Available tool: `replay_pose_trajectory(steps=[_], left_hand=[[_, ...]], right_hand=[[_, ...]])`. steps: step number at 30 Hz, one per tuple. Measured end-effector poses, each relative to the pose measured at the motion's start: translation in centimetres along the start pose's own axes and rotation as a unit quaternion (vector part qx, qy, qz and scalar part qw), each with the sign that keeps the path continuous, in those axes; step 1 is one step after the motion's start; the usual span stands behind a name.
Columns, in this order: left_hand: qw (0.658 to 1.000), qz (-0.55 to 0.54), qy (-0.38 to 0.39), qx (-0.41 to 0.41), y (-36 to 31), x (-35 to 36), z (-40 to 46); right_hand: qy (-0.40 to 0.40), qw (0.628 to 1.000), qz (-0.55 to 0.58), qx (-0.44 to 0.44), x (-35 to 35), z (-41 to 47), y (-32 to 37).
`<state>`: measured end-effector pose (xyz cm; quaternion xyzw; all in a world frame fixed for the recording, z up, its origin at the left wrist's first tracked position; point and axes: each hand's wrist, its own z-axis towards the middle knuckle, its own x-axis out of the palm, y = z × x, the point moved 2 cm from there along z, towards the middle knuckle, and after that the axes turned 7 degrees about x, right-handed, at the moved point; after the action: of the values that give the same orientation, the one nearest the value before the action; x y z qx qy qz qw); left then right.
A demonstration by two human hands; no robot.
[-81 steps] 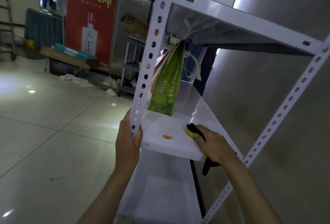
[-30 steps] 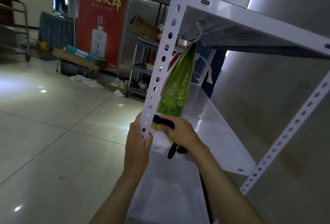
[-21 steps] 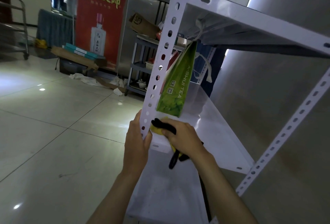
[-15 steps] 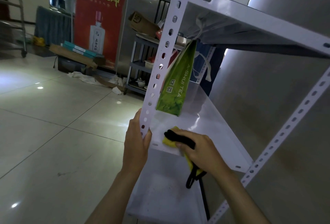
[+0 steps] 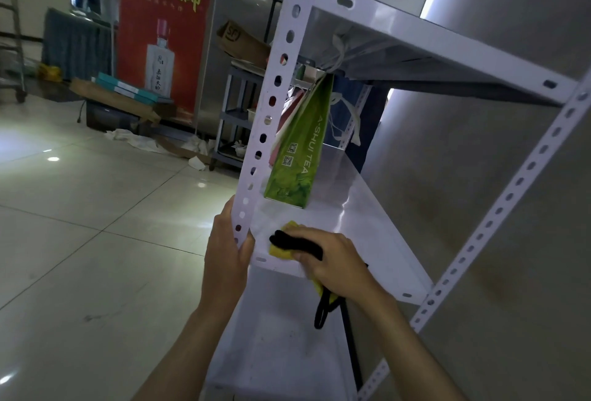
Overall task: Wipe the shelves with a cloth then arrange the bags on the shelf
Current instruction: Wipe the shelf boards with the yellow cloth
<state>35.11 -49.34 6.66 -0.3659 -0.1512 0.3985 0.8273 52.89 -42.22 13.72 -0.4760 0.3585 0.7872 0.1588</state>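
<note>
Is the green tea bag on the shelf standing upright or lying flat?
Upright, leaning slightly: the green tea bag rests its base on the middle shelf, with its top tipped toward the shelf above.

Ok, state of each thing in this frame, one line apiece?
left hand: gripping the shelf post.
right hand: pressing the cloth down.
cloth: bunched on the middle shelf, front corner.
green bag: upright on that shelf, leaning.

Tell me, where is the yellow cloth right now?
The yellow cloth is under the right hand, on the front corner of the middle shelf, just below the green bag.
</note>
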Motion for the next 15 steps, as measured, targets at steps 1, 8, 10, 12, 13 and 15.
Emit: replay_pose_trajectory(steps=[1,8,10,12,13,15], left_hand=[[1.000,-0.004,0.000,-0.003,0.0,0.0,0.0],[1.000,0.018,-0.011,-0.014,0.8,0.1,0.2],[1.000,0.018,-0.017,-0.014,1.0,0.2,0.2],[1.000,0.017,-0.017,-0.011,1.1,0.4,0.2],[1.000,0.018,-0.019,-0.009,1.2,0.4,0.1],[0.999,0.021,-0.025,-0.009,1.4,0.5,0.0]], right_hand=[[0.002,1.000,0.024,0.008,-0.6,0.0,-0.6],[-0.200,0.959,0.011,0.200,-7.3,3.6,-10.1],[-0.195,0.941,-0.036,0.274,-7.9,4.6,-13.1],[-0.144,0.939,-0.030,0.311,-7.3,5.1,-14.5],[-0.126,0.940,-0.033,0.316,-6.8,5.3,-14.8],[-0.119,0.944,-0.082,0.297,-6.0,5.4,-14.7]])
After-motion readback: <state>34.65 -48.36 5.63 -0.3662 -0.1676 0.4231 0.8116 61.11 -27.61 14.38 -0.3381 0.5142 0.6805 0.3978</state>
